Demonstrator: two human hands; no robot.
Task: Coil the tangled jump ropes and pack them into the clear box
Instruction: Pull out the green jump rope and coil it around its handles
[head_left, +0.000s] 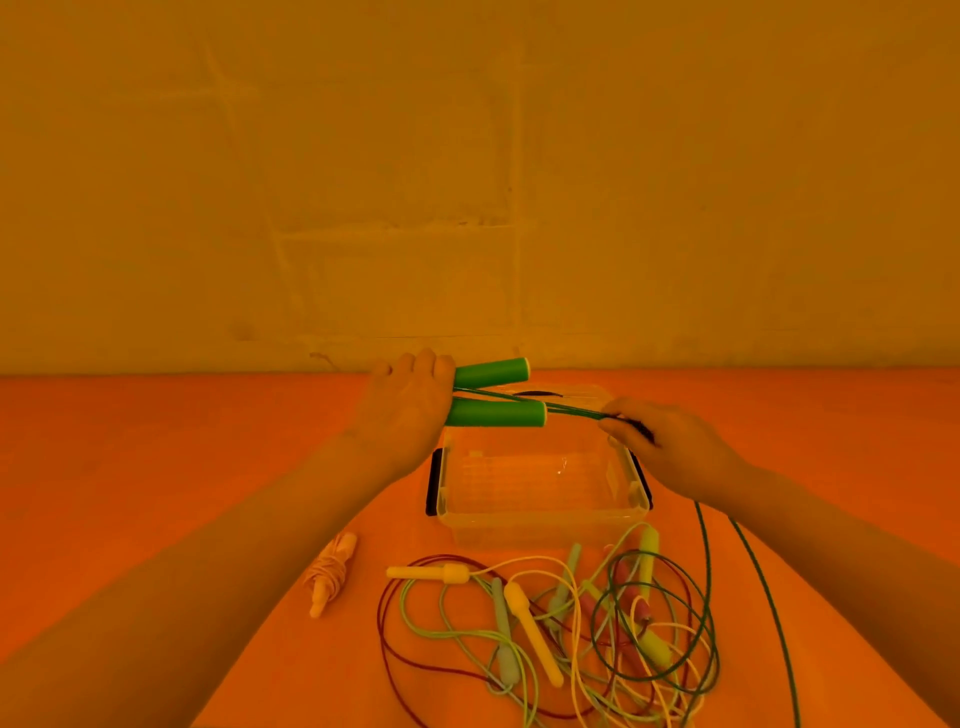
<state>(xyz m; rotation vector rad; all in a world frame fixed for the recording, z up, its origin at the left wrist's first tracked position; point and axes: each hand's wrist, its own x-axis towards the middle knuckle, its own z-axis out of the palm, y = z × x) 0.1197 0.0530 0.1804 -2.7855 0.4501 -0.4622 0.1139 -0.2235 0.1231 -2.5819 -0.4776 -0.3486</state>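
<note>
Two green handles (493, 393) lie level, free ends pointing right, gripped by the left hand (410, 410) above the clear box (540, 499); the right hand (670, 441) pinches their green cord (566, 408).

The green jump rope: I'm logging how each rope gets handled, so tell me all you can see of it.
The green jump rope has two thick bright-green cylindrical handles, lying side by side above the clear plastic box. The left hand grips their ends. Thin dark-green cords run to the right hand, which pinches them, then trail down toward the table.
</note>
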